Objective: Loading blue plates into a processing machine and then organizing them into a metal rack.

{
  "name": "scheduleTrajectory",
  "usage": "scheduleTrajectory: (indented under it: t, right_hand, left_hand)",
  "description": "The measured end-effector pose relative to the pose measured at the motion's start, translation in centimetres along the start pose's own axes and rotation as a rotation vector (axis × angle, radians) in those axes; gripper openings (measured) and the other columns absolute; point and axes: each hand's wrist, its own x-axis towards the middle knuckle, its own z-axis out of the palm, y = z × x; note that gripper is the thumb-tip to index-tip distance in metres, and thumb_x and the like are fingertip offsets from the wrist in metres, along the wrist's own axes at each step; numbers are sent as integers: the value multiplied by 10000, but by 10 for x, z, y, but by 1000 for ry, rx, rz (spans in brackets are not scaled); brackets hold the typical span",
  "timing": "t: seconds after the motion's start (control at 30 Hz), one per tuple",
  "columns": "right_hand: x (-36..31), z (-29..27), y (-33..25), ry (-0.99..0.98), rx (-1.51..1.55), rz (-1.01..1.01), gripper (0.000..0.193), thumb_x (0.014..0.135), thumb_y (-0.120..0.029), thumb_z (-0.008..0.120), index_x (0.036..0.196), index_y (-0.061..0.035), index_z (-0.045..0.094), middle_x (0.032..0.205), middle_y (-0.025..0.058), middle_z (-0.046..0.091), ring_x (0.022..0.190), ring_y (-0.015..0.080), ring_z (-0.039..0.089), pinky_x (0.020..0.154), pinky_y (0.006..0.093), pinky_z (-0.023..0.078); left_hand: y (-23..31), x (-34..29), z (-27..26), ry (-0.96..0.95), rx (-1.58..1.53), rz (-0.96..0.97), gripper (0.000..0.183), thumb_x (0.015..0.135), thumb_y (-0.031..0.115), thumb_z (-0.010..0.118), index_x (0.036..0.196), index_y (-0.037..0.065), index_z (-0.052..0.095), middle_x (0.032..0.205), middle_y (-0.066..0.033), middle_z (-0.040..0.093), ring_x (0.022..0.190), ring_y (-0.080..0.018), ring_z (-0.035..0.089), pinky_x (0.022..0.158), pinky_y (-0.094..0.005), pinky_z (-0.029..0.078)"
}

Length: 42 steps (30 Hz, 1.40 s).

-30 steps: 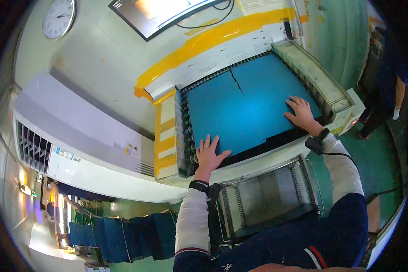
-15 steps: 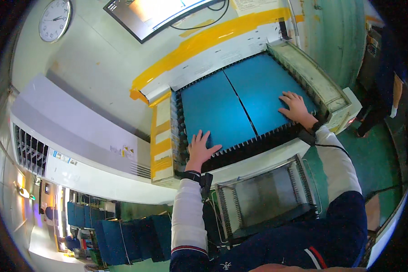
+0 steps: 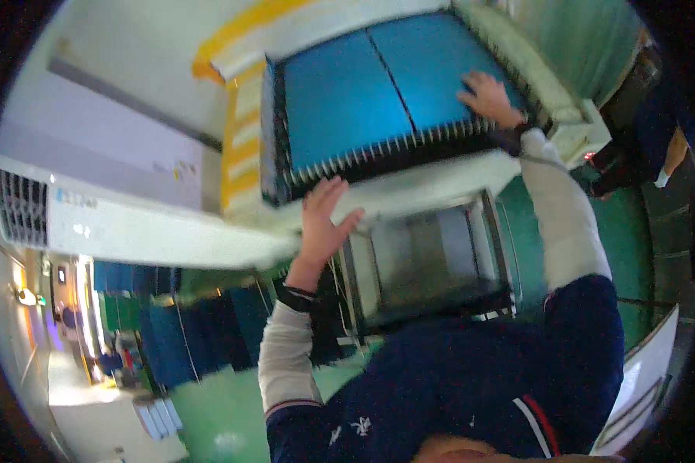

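Two flat blue panels lie side by side on a machine bed, a left panel point(image 3: 340, 100) and a right panel point(image 3: 428, 58), with a narrow dark gap between them. A row of small wheels or rollers point(image 3: 363, 157) edges the bed at the near side. My left hand point(image 3: 324, 220) is empty, fingers apart, in front of the machine's near left corner and off the panels. Over the near right part of the right panel is my right hand point(image 3: 490, 99), its fingers spread; blur hides whether it touches. Black bands circle both wrists.
Below the bed stands a metal-framed rack point(image 3: 428, 258). A long white air conditioner point(image 3: 162, 235) lies to the left. Several dark blue panels point(image 3: 208, 332) stand lower left. A person in dark clothing point(image 3: 660, 139) is at the far right. The floor point(image 3: 224, 417) is green.
The view has tilted down, showing more of my body and the floor. My left hand has come back off the left panel; my right hand remains over the right panel.
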Motion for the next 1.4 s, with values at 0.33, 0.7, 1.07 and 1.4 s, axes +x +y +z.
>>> scheduleTrajectory:
  t: [0.33,0.7,1.07,1.4]
  right_hand:
    - [-139,-40,-107,12,716,-477,301,877,-189,655,1158,-84,643,1158,131,633,1101,302,578,961,372,442]
    - [-359,48,-145,-984,676,-397,408,815,-352,710,1122,-87,658,1087,141,641,1045,327,598,904,399,471]
    - [-402,79,-153,-979,640,-332,486,792,-435,718,1115,-77,659,1101,141,637,1030,334,598,892,398,470]
    - [-408,82,-157,-921,615,-218,452,804,-418,709,1087,-68,672,1032,142,660,988,318,618,866,390,479]
  left_hand:
    - [-7,-242,24,43,-445,-833,351,820,222,747,1075,-5,669,1037,-131,686,995,-218,640,884,-330,482]
    - [25,-342,75,-116,-500,-964,443,781,245,774,1138,22,637,1042,-105,643,928,-219,651,778,-325,530]
    - [5,-351,100,-99,-501,-940,355,768,243,770,1039,28,691,991,-132,642,832,-254,669,750,-349,532]
    - [2,-339,93,-152,-368,-1000,344,774,259,768,1015,20,705,878,-105,688,789,-156,649,717,-297,520]
